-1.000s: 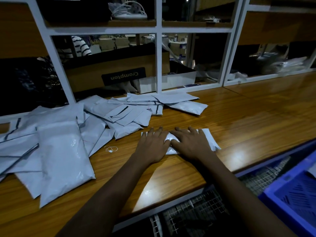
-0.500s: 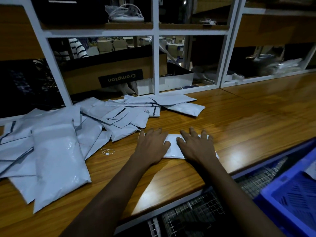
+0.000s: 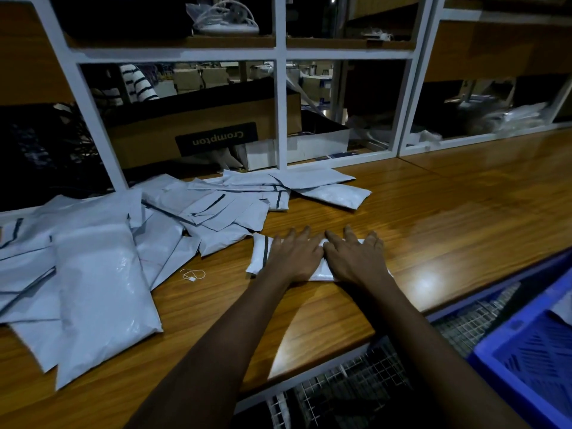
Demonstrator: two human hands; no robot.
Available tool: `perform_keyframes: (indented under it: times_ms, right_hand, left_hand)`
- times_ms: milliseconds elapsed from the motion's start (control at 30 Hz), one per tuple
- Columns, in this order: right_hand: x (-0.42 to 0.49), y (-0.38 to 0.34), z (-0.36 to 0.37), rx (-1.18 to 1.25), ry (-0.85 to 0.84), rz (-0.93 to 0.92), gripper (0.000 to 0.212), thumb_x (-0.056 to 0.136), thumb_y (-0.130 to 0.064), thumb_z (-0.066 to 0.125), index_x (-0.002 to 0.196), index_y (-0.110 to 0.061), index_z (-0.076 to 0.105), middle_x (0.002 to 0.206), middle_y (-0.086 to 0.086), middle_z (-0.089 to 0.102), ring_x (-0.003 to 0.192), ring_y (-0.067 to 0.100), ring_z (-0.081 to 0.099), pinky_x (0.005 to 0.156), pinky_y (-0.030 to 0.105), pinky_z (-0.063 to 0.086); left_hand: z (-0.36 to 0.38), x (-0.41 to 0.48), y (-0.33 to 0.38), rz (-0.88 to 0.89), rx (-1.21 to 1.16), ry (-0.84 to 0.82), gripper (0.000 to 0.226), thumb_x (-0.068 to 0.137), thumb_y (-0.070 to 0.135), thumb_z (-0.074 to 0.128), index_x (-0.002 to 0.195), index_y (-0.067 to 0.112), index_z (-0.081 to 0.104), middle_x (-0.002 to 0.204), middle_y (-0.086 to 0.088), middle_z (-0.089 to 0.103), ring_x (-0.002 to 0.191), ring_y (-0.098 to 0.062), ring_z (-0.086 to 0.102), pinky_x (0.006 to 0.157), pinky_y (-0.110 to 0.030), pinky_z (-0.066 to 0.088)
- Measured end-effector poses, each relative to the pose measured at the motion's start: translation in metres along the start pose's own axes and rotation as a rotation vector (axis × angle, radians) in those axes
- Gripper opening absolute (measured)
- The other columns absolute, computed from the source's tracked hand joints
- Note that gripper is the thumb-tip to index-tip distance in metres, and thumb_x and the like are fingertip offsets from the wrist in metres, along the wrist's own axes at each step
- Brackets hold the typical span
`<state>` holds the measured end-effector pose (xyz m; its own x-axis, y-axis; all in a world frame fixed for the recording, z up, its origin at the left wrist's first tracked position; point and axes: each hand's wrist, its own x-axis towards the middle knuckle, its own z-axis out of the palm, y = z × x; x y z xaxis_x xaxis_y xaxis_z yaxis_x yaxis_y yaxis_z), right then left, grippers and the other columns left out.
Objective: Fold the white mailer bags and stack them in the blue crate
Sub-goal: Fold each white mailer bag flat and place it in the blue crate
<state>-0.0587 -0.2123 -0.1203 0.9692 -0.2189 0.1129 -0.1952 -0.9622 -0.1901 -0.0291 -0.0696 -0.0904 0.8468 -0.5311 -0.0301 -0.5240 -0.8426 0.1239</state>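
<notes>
Both hands are open. The left hand (image 3: 294,258) and right hand (image 3: 356,261) lie flat, fingers spread, pressing the folded white plastic mailer bag (image 3: 260,255) onto the glossy brown wooden counter (image 3: 448,218) at centre.

The heap of unfolded white mailer bags (image 3: 102,274) lies to the left, its nearest corner just beside the pressed bag.

The blue lattice-walled plastic crate (image 3: 532,360) sits near right, below counter level.

Risks, as judged:
- The slick film may spring open once the palms lift, undoing the fold.
- Sliding the bag on the polished surface could skew its edges.
- During transfer, the bag may fall onto the grey wire-mesh rack (image 3: 356,382) between counter and crate.
</notes>
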Motion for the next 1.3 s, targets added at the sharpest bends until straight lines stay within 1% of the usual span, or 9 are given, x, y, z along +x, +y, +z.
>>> perform_keyframes:
  times_ms: [100, 300, 467, 633, 800, 967, 1100, 1200, 1300]
  right_hand:
    - [-0.004, 0.003, 0.009, -0.044, -0.026, -0.03, 0.091, 0.076, -0.053, -0.017, 0.151, -0.028, 0.028, 0.165, 0.015, 0.016, 0.143, 0.061, 0.011, 0.109, 0.076, 0.007]
    - [-0.014, 0.0, -0.003, -0.037, -0.001, 0.005, 0.066, 0.097, -0.056, 0.003, 0.156, -0.032, 0.022, 0.165, 0.019, 0.012, 0.141, 0.063, 0.009, 0.113, 0.07, 0.007]
    - [-0.02, -0.001, -0.002, -0.111, -0.008, -0.041, 0.093, 0.076, -0.06, -0.016, 0.155, -0.032, 0.024, 0.165, 0.019, 0.013, 0.142, 0.063, 0.009, 0.113, 0.071, 0.005]
    - [-0.028, -0.007, -0.013, -0.026, -0.027, 0.012, 0.059, 0.104, -0.052, 0.015, 0.159, -0.031, 0.017, 0.166, 0.017, 0.009, 0.144, 0.061, 0.004, 0.116, 0.066, 0.003]
    - [-0.034, -0.008, -0.011, -0.018, -0.021, 0.015, 0.062, 0.102, -0.052, 0.013, 0.159, -0.029, 0.02, 0.165, 0.019, 0.011, 0.143, 0.061, 0.007, 0.117, 0.066, 0.004]
    - [-0.045, -0.01, -0.021, -0.024, -0.012, -0.022, 0.084, 0.083, -0.059, 0.001, 0.152, -0.026, 0.035, 0.162, 0.01, 0.027, 0.146, 0.053, 0.015, 0.118, 0.061, 0.009]
    - [-0.048, -0.02, -0.024, -0.019, 0.142, -0.138, 0.054, 0.095, -0.046, 0.029, 0.137, -0.022, 0.054, 0.152, 0.004, 0.046, 0.144, 0.038, 0.031, 0.116, 0.057, 0.016]
    - [-0.048, -0.035, -0.02, -0.032, 0.071, -0.346, 0.07, 0.091, -0.05, 0.01, 0.139, -0.021, 0.052, 0.149, 0.003, 0.048, 0.138, 0.031, 0.041, 0.113, 0.054, 0.027]
    - [-0.039, -0.039, -0.016, -0.118, -0.007, -0.367, 0.092, 0.078, -0.058, -0.01, 0.156, -0.029, 0.029, 0.163, -0.001, 0.028, 0.148, 0.032, 0.027, 0.115, 0.056, 0.02]
  left_hand:
    - [0.003, -0.005, 0.0, 0.007, -0.01, -0.012, 0.052, 0.107, 0.042, 0.014, 0.158, 0.033, 0.008, 0.166, -0.001, 0.002, 0.152, -0.029, 0.002, 0.119, -0.056, 0.005]
    - [0.001, -0.001, -0.006, 0.024, -0.044, -0.059, 0.051, 0.106, 0.047, 0.015, 0.156, 0.041, 0.006, 0.166, 0.001, -0.002, 0.152, -0.031, -0.002, 0.116, -0.062, 0.0]
    - [0.006, -0.006, -0.015, 0.014, -0.081, 0.034, 0.053, 0.104, 0.054, 0.022, 0.154, 0.04, 0.021, 0.165, 0.0, 0.012, 0.151, -0.031, 0.009, 0.119, -0.056, 0.007]
    - [0.007, -0.002, -0.023, 0.009, -0.001, 0.046, 0.067, 0.095, 0.065, 0.015, 0.154, 0.035, 0.025, 0.164, -0.005, 0.018, 0.148, -0.035, 0.017, 0.118, -0.053, 0.016]
    - [0.014, -0.012, -0.033, 0.022, 0.023, 0.108, 0.058, 0.102, 0.057, 0.022, 0.154, 0.032, 0.026, 0.163, -0.008, 0.02, 0.148, -0.033, 0.02, 0.119, -0.048, 0.018]
    - [0.02, -0.043, -0.045, 0.038, 0.148, 0.133, 0.091, 0.082, 0.053, -0.018, 0.155, 0.018, 0.021, 0.163, -0.015, 0.014, 0.148, -0.034, 0.017, 0.118, -0.049, 0.018]
    - [0.015, -0.064, -0.035, -0.03, 0.022, 0.25, 0.066, 0.096, 0.046, 0.01, 0.152, 0.019, 0.032, 0.157, -0.009, 0.033, 0.142, -0.025, 0.031, 0.117, -0.04, 0.024]
    - [0.012, -0.061, -0.032, -0.027, 0.062, 0.304, 0.068, 0.093, 0.047, 0.007, 0.147, 0.023, 0.04, 0.149, -0.003, 0.045, 0.134, -0.021, 0.04, 0.113, -0.042, 0.028]
    - [0.016, -0.059, -0.038, -0.031, 0.105, 0.214, 0.052, 0.105, 0.042, 0.019, 0.154, 0.025, 0.023, 0.16, -0.003, 0.026, 0.145, -0.024, 0.025, 0.118, -0.048, 0.02]
